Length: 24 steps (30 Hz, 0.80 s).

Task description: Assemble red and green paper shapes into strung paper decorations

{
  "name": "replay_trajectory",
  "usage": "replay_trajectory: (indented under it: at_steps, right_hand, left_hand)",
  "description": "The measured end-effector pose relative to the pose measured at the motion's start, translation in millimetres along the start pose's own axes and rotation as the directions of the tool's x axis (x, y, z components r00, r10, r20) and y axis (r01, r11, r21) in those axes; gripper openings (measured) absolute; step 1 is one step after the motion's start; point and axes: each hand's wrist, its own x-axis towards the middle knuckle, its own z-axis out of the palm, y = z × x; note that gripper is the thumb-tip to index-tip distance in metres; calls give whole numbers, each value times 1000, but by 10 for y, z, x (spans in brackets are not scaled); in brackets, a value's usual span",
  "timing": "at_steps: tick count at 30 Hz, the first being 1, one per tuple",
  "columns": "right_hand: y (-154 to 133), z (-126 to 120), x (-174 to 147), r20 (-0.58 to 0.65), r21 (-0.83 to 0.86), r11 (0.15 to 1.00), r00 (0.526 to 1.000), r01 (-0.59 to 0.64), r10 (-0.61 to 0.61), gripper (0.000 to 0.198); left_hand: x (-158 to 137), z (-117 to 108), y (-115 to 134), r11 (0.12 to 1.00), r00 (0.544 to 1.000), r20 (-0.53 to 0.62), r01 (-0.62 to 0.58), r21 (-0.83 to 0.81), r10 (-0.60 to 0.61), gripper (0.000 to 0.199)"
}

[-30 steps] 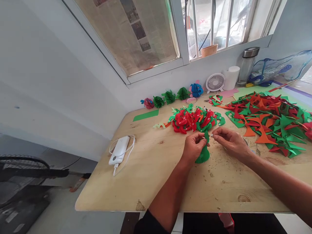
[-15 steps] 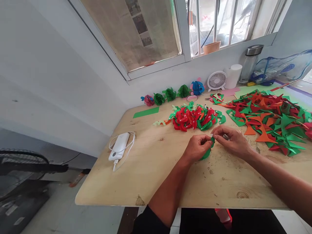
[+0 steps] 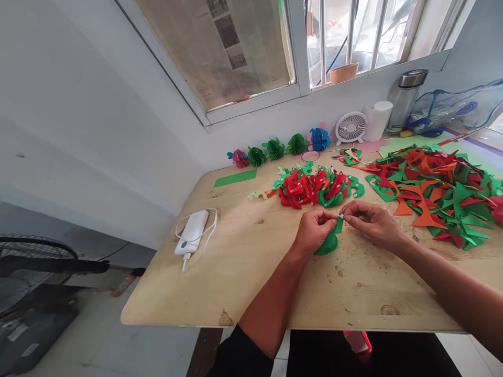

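Note:
My left hand (image 3: 312,231) is closed on a green paper cutout (image 3: 327,245) with rounded lobes, held just above the wooden table. Its narrow upper end sticks out past my thumb. At that end is a tiny white piece (image 3: 341,215), pinched between the thumb and forefinger of my right hand (image 3: 373,224); whether it is tape or paper I cannot tell. Beyond both hands lies a pile of red and green paper cutouts (image 3: 298,189), many with small white squares on them.
Red, orange and green paper scraps (image 3: 424,196) are heaped on the right. A white power bank (image 3: 192,233) with a cable lies left on the table (image 3: 243,272). Folded paper figures (image 3: 274,150), a small fan (image 3: 351,127) and a glass bottle (image 3: 404,104) stand along the wall.
The green cutout has turned and moved slightly left with my left hand, so more of its lower lobes shows. My fingertips have drawn a little apart, and the white piece shows more clearly.

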Motion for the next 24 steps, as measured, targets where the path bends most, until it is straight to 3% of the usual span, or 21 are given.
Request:
replay_trajectory:
  at_steps: [6,14,24]
  right_hand:
    - [-48,2,0,24,-96,995,999,-42,44,17]
    - [-66,9,-7,22,-129,991,999,-40,43,18]
    - [-18,5,-13,66,-131,991,997,-22,31,15]
  left_hand:
    - [-5,-15,31,996,999,-23,-34,86,36,2]
    - [-6,-51,12,979,996,31,-84,187,79,6]
    - [-16,-29,47,981,998,24,-56,188,52,5]
